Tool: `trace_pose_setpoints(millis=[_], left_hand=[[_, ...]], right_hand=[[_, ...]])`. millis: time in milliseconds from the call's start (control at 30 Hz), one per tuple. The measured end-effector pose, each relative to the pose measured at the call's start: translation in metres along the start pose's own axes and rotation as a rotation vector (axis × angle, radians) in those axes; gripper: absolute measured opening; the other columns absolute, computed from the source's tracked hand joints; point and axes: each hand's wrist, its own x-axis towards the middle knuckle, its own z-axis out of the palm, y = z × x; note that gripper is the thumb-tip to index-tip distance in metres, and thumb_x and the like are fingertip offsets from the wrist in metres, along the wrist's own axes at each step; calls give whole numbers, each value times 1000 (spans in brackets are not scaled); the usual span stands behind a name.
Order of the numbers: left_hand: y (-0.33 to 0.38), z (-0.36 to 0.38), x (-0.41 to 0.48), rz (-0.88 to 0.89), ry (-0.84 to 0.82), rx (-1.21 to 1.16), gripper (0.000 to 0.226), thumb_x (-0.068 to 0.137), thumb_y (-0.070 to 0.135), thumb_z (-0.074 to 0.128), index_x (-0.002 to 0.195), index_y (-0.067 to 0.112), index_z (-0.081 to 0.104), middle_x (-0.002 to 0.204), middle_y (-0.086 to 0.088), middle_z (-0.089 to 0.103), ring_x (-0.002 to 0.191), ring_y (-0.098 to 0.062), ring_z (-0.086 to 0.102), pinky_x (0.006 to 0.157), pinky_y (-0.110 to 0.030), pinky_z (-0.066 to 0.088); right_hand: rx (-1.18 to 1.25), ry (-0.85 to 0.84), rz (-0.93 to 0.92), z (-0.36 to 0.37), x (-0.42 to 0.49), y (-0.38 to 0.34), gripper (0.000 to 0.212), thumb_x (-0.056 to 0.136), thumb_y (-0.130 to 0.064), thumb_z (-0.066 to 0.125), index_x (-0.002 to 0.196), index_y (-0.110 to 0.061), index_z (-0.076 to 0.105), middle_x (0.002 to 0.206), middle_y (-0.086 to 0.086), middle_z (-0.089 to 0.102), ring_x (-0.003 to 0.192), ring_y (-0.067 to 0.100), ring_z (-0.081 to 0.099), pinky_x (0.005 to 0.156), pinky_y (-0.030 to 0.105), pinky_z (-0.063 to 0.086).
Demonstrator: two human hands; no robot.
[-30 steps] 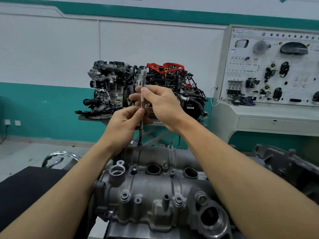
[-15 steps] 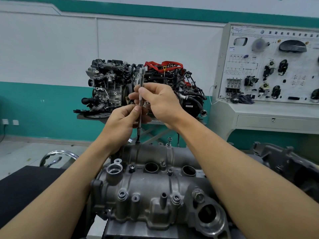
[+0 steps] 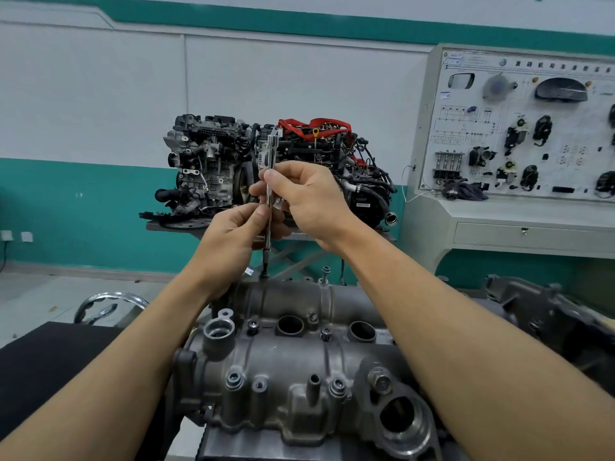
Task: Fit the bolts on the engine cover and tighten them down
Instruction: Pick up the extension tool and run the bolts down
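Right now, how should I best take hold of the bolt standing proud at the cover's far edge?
Pinch the bolt by its round head, coming straight down from above: it stands upright, shank partly in the engine cover, only head and upper shank exposed.

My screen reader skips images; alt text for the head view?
The left hand and right hand pinch a slim metal driver upright, its tip meeting the far edge of the grey engine cover. A bolt stands raised just right of it; a display engine sits behind.
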Motion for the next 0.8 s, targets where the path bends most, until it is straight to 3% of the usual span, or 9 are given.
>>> trace_pose_setpoints(millis=[133,233,367,467,533,667,800], left_hand=[[3,1,-1,16,13,-20,27,90,36,63,98,12,71,83,-1,77,76,-10,71,66,-20,56],[1,-1,-2,35,97,-22,24,78,32,74,87,10,71,76,-2,76,72,-12,71,67,-23,58],[-2,-2,-2,41,85,-26,18,82,30,69,87,13,71,75,0,76,71,-11,70,67,-21,58],[-2,-3,-2,42,55,-26,20,84,31,66,93,15,73,79,-1,77,76,-13,71,74,-24,59],[-2,-3,-2,35,46,-30,19,86,30,64,95,15,74,81,-2,77,78,-15,72,74,-25,60],[0,-2,-3,4,45,-18,17,99,18,57,97,15,73,82,-3,77,72,-17,73,64,-27,60],[5,1,-5,-37,9,58,24,106,21,47,101,11,69,89,-8,76,73,-27,74,61,-34,59]], right_hand=[[-31,90,-73,0,3,5,12,90,-10,72,86,0,67,71,6,71,57,10,65,54,23,54],[-31,89,-90,-1,5,7,13,89,-12,74,89,1,69,74,7,72,64,8,67,64,18,53],[-53,14,-42,-3,5,3,24,98,-22,61,94,-1,72,86,10,75,67,10,63,55,17,50],[-26,-43,-18,-2,4,1,22,103,-15,52,101,-1,69,86,8,74,72,18,62,58,23,55],[-90,-10,-71,-2,4,3,23,102,-12,54,93,1,70,78,5,72,67,17,62,58,28,55],[-201,127,-153,4,6,7,29,97,-11,61,75,3,72,57,1,66,49,10,58,49,21,47],[-256,275,-181,11,9,10,27,91,-13,69,65,-6,73,54,-2,68,44,3,58,48,19,47]])
